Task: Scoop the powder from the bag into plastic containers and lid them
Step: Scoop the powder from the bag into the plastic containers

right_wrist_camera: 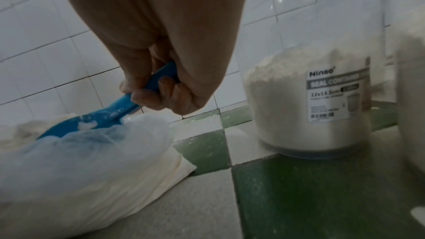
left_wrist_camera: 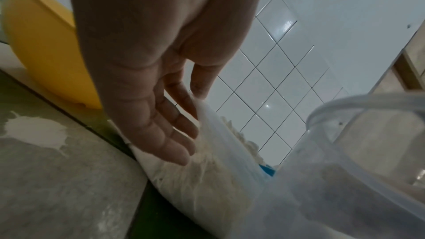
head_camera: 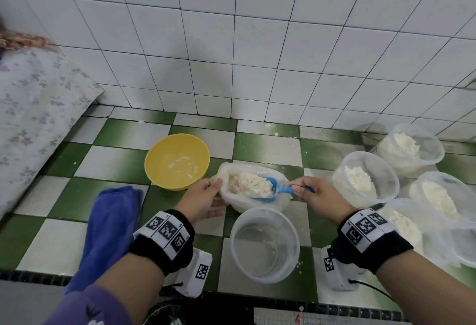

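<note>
Blue scoop [head_camera: 270,188] loaded with powder [head_camera: 248,183], mid-frame inside bag [head_camera: 279,202]; right hand [head_camera: 313,193] fingers clenched round its handle, left hand [head_camera: 203,200] pinches bag rim. Empty container [head_camera: 265,245] below.

the view from my head is bright and evenly lit, the white wall tiles [head_camera: 257,41] soft with diffuse light and only a faint grey shadow low in the middle. straight grout lines bow toward the picture's edges, and the corners smear. the yellow bowl [head_camera: 177,161] throws a soft shadow onto the floor [head_camera: 123,162]. my two wrist views are dimmer and grainy. my left hand [left_wrist_camera: 147,79] fills its frame, dark and underlit, with small glints on the wall tiles behind. in the other, my right hand [right_wrist_camera: 161,72] is blurred, while the container label [right_wrist_camera: 335,95] is half legible, smeared toward its right side.
</note>
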{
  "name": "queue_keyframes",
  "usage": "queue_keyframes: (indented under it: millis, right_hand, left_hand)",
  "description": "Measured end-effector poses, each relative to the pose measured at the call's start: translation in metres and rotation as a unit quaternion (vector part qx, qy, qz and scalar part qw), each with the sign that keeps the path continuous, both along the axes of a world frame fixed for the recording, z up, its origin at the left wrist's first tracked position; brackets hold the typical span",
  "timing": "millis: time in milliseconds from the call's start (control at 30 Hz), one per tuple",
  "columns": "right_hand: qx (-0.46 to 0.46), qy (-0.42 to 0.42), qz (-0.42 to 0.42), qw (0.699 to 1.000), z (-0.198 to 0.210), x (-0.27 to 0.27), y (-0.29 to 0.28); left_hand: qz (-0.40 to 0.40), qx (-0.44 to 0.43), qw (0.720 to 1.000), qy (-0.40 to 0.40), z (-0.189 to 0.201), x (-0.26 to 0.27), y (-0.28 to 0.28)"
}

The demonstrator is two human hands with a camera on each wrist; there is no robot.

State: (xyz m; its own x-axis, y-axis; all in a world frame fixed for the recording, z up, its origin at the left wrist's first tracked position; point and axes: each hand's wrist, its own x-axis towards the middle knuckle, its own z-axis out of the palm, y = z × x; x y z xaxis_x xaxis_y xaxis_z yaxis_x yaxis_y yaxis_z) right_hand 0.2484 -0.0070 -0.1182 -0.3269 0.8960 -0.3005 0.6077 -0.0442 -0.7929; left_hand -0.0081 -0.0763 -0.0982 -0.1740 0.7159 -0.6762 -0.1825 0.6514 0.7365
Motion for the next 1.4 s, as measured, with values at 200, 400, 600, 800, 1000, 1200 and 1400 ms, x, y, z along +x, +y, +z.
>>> queue_keyframes:
  millis: [200, 400, 600, 800, 1000, 1200, 1400]
  right_hand:
    - [0.027, -0.039, 0.006, 0.999, 0.007, 0.002, -0.005]
    - [0.025, 0.008, -0.013, 1.000, 0.020, 0.001, -0.011]
    - [0.014, 0.002, -0.020, 1.000, 0.023, 0.004, -0.011]
    - [0.034, 0.019, -0.008, 0.999, 0.033, 0.006, -0.012]
    - [0.059, 0.029, 0.007, 0.998, 0.062, 0.013, -0.017]
    - [0.024, 0.070, 0.028, 0.997, 0.094, 0.032, -0.035]
    - [-0.013, 0.028, 0.109, 0.994, 0.112, 0.051, -0.059]
  left_hand:
    - [0.005, 0.005, 1.000, -0.002, 0.001, 0.002, -0.004]
    - [0.008, 0.012, 1.000, -0.002, 0.002, 0.003, -0.005]
    - [0.013, 0.009, 1.000, -0.008, 0.003, 0.004, -0.006]
    - [0.015, 0.009, 1.000, -0.001, 0.001, 0.004, -0.006]
    - [0.016, 0.006, 1.000, -0.001, 0.000, 0.003, -0.005]
    - [0.018, 0.007, 1.000, -0.004, -0.001, 0.003, -0.005]
    - [0.015, 0.012, 1.000, -0.001, -0.002, 0.002, -0.007]
